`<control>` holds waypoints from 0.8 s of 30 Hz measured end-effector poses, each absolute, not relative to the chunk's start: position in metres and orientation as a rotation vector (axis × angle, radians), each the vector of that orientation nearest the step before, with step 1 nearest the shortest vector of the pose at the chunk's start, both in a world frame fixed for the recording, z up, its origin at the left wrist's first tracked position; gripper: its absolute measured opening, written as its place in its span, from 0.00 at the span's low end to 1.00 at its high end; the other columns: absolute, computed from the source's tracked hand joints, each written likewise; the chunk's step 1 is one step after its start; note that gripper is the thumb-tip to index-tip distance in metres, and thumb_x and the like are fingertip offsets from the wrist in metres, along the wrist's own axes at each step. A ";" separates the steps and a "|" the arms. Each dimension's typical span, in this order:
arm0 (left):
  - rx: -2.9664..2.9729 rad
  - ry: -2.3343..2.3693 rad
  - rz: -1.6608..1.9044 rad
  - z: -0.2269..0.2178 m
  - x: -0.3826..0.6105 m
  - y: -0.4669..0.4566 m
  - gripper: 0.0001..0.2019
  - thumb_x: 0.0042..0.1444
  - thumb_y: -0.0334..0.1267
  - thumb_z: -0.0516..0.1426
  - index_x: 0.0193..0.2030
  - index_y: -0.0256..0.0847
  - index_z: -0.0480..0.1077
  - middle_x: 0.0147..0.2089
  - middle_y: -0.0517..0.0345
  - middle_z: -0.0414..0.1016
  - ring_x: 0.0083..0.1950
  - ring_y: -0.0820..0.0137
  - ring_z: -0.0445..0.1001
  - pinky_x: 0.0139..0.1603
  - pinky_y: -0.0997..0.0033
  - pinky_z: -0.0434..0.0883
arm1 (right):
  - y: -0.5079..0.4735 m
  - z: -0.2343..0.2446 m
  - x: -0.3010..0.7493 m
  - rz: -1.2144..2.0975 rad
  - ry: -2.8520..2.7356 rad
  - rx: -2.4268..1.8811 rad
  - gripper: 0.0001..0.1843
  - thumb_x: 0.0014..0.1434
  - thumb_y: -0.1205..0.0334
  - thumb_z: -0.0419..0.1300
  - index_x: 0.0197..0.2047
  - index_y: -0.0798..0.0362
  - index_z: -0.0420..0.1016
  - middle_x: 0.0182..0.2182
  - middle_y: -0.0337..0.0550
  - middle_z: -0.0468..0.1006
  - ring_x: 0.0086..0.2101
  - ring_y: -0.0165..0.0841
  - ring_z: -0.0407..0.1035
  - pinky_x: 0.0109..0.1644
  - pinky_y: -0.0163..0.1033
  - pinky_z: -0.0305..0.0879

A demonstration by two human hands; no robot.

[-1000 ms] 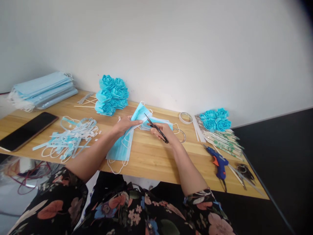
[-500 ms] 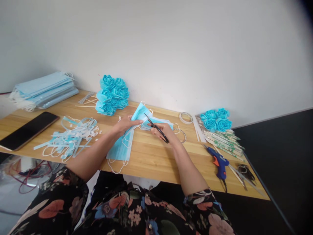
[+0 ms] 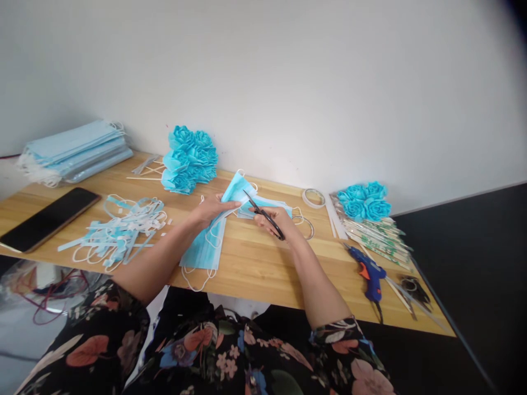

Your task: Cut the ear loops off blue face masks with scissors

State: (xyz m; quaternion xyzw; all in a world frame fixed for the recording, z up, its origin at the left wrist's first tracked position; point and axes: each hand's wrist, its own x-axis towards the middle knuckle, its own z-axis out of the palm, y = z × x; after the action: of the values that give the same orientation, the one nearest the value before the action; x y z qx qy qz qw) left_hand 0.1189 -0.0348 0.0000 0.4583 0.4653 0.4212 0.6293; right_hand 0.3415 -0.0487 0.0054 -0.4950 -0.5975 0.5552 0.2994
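Between the thumb and fingers of my left hand [image 3: 214, 209] is a blue face mask [image 3: 234, 191], held tilted up off the table with its white ear loops showing. My right hand [image 3: 276, 220] grips black-handled scissors [image 3: 269, 218], whose blades point up and left at the edge of that mask. I cannot tell whether the blades are around the mask or only beside it. Beneath my left hand another blue mask [image 3: 203, 247] lies near the table's front edge. More masks [image 3: 269, 206] lie flat behind my right hand, partly hidden by it.
Cut strips and loops [image 3: 123, 227] are heaped left, beside a phone [image 3: 49, 219] and stacked masks [image 3: 78, 148]. Blue paper-like flowers [image 3: 189, 159] stand behind; more flowers [image 3: 364, 201] lie right. A tape roll [image 3: 313, 198], glue gun [image 3: 368, 274] and wrapped sticks [image 3: 382, 238] occupy the right side.
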 end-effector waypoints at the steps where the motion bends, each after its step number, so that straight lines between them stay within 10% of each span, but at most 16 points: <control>1: 1.050 1.068 0.963 0.001 0.119 -0.035 0.17 0.35 0.44 0.73 0.22 0.38 0.72 0.19 0.61 0.66 0.24 0.74 0.64 0.25 0.74 0.62 | -0.048 0.004 0.342 1.477 -1.589 -1.301 0.34 0.46 0.47 0.64 0.51 0.61 0.82 0.18 0.34 0.69 0.14 0.20 0.52 0.19 0.31 0.45; 24: 1.087 1.054 0.917 0.003 0.119 -0.037 0.22 0.36 0.51 0.71 0.20 0.39 0.67 0.18 0.62 0.63 0.22 0.76 0.57 0.23 0.73 0.54 | -0.046 -0.001 0.347 1.484 -1.655 -1.231 0.31 0.51 0.45 0.66 0.52 0.58 0.81 0.19 0.32 0.67 0.17 0.21 0.53 0.22 0.31 0.46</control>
State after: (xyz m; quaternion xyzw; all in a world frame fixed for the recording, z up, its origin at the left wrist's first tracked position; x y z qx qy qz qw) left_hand 0.1189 -0.0371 0.0032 0.4754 0.4610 0.4008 0.6331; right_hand 0.3467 -0.0463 -0.0005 -0.4628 -0.6223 0.5578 0.2958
